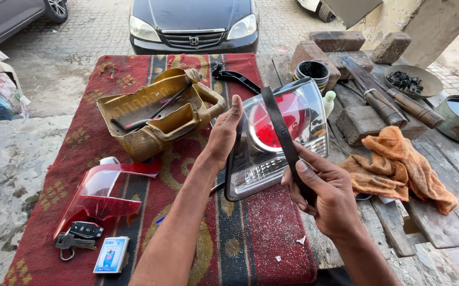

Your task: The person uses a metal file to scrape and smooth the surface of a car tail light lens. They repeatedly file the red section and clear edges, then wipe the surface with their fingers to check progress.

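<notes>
Tail-light (279, 140) upright between flat open left hand (224, 135) and right hand (327, 196), fingers closed on black strip (285, 140).

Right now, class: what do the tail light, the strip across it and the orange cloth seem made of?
Tail light: glossy clear and red plastic, showing reflections. Black strip: matte, bending, probably rubber. Orange cloth: soft woven fabric, crumpled in folds.

The left hand (223, 136) presses flat against the side of a car tail lamp (279, 139) held upright over a red patterned rug (250, 233), while the right hand (329, 195) grips a black strip (285, 143) laid across its lens. Nearby lie a gold plastic can (158, 114), a red lens cover (102, 193), keys (78, 235) and an orange rag (398, 167).
</notes>
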